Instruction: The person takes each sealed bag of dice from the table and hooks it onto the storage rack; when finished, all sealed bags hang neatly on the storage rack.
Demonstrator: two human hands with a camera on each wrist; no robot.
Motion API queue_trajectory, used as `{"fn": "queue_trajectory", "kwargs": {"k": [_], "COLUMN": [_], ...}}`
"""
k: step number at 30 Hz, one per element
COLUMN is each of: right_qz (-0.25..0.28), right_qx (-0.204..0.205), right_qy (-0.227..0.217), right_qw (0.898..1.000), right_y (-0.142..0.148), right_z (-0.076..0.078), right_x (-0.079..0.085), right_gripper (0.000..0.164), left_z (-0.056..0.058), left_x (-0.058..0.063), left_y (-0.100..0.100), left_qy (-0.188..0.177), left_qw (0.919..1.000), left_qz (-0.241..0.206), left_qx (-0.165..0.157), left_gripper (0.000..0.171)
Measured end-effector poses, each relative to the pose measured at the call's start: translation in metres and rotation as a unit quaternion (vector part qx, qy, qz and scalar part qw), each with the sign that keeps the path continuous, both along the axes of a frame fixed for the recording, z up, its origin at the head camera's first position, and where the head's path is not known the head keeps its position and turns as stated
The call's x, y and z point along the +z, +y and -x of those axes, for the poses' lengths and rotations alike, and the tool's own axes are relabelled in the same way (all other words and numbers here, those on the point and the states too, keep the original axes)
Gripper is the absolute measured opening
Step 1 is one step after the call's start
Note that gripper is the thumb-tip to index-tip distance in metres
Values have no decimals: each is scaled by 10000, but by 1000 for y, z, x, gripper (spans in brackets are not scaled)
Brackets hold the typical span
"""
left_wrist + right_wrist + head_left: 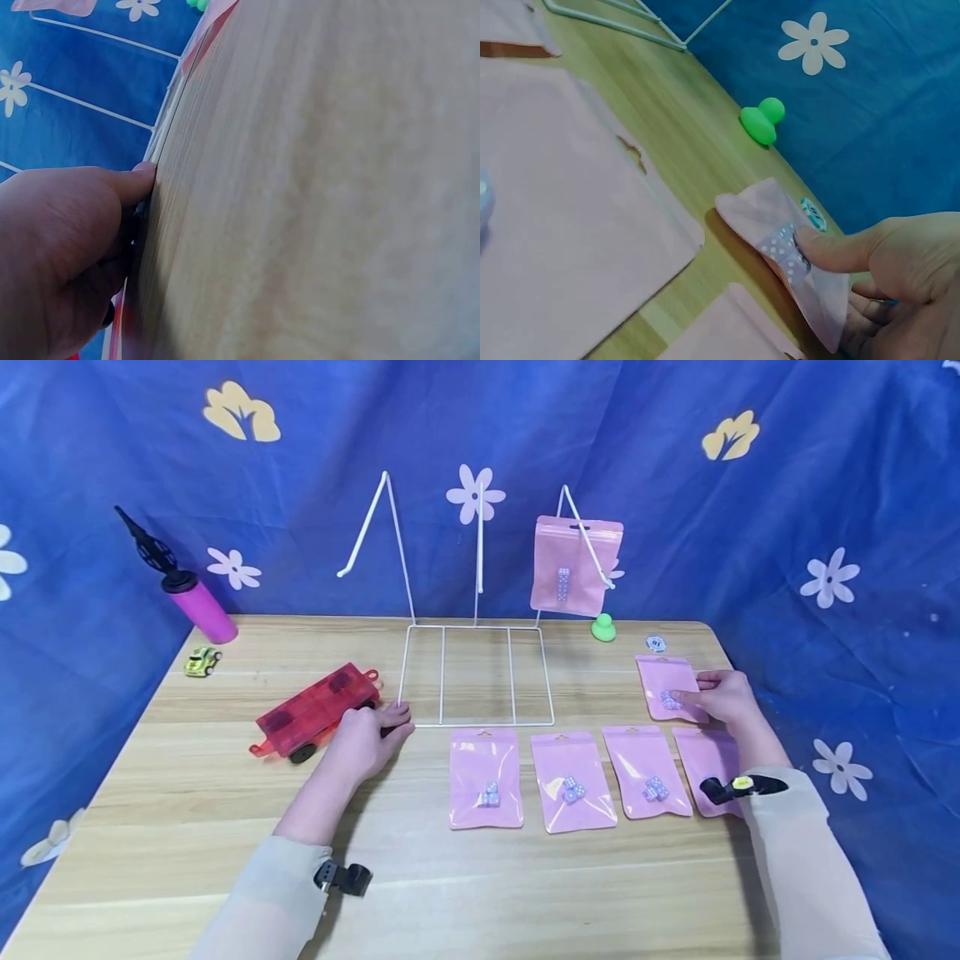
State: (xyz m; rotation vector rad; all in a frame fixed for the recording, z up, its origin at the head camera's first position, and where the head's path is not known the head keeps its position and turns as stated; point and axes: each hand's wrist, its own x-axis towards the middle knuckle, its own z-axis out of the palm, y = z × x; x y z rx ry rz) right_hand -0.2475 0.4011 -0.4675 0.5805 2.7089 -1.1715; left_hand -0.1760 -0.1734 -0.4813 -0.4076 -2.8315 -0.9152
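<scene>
With right hand [725, 696] pinches a pink bag [663, 671] at its dice [667, 702], and with left hand [367, 740] grips the wire rack [483, 725] by a near corner, presumably to steady it.

Flowered blue backdrop [645, 452], probably cloth, behind a wood-grain table [510, 885].

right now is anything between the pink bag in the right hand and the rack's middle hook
Likely yes: the hanging bag on the right hook sits roughly across the direct path from the held bag in the right hand to the middle hook. The low green piece looks easy to clear.
</scene>
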Motion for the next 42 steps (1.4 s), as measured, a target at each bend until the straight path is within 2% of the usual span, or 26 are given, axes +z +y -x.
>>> {"fn": "queue_trajectory", "kwargs": {"k": [4,9,14,19,22,25,27,29,35,38,42], "right_qz": [326,792,1131,1638,2146,2913,3347,3617,3915,4043,4301], "right_qx": [-130,-366,-627,-614,-582,-504,-466,-464,-428,-344,-192], "right_qy": [101,329,362,709,1040,1395,1578,1695,2103,2314,2576], "right_qw": [9993,9956,9909,9820,9694,9451,9279,9156,8948,8842,8651], "right_y": [0,1,-1,-5,-8,-10,-13,-16,-31,-39,-49], "right_z": [3,4,1,-1,-4,-9,-13,-17,-26,-32,-42], "right_x": [-3,-5,-3,4,13,25,35,46,77,90,106], "right_gripper": [83,62,57,47,26,6,8,8,11,19,29], "left_z": [-1,-2,-3,-3,-2,-2,-1,-1,1,1,0], "left_x": [0,-2,-2,0,0,-1,-2,-2,0,0,-1], "left_y": [-2,-3,-4,-5,-5,-4,-3,-2,0,0,0], "left_qy": [50,105,63,7,-20,-20,-3,4,48,5,-29], "left_qw": [10000,9999,10000,10000,9999,10000,10000,10000,10000,10000,10000], "left_qz": [-11,35,30,57,62,47,57,53,8,2,-13], "left_qx": [17,59,70,80,92,80,68,58,47,45,49], "left_gripper": [29,27,27,28,28,28,29,29,29,29,29]}}
